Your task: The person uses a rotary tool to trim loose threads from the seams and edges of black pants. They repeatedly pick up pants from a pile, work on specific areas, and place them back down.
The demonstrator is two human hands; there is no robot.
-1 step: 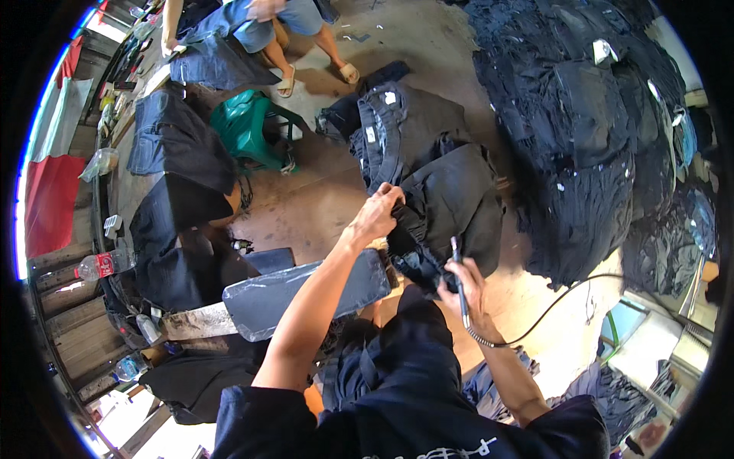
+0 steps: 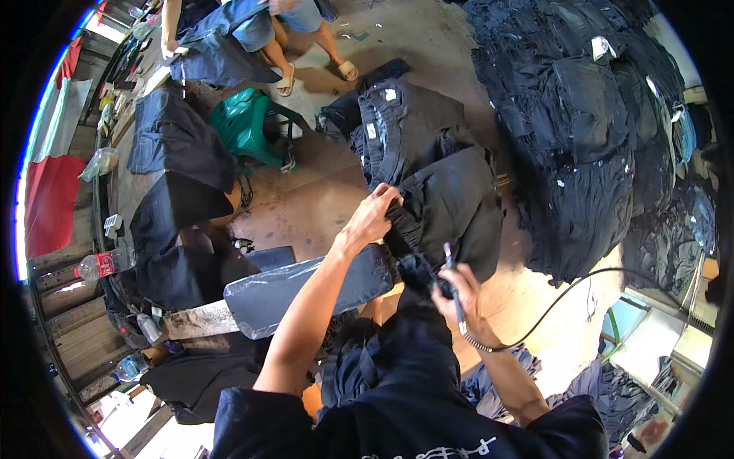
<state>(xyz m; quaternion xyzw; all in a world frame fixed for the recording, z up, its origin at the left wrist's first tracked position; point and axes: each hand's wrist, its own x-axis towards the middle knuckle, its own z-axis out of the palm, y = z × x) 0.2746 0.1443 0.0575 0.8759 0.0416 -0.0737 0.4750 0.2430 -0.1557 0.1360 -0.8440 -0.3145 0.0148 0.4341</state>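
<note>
A pair of dark trousers (image 2: pixel 451 206) with a gathered elastic waistband lies in front of me, on top of other dark garments. My left hand (image 2: pixel 370 217) is closed on the waistband's left end. In my right hand (image 2: pixel 462 293) is a slim pen-like handpiece (image 2: pixel 457 304) with a pale tip that points away from me. A black cable (image 2: pixel 550 306) runs from its lower end toward the right. The fingers of that hand also rest by the waistband's near end, slightly blurred; whether they pinch the cloth I cannot tell.
A wrapped dark padded board (image 2: pixel 306 294) lies under my left forearm. Beyond it stands a green plastic stool (image 2: pixel 252 126). Dark garments form a big heap (image 2: pixel 581 138) at right. A co-worker at the top left handles blue denim (image 2: pixel 222 57). Bottles (image 2: pixel 98 265) line the left edge.
My right hand and the handpiece have shifted slightly left, and the waistband's near end has moved with them. My left hand has barely moved. The co-worker's denim is raised higher.
</note>
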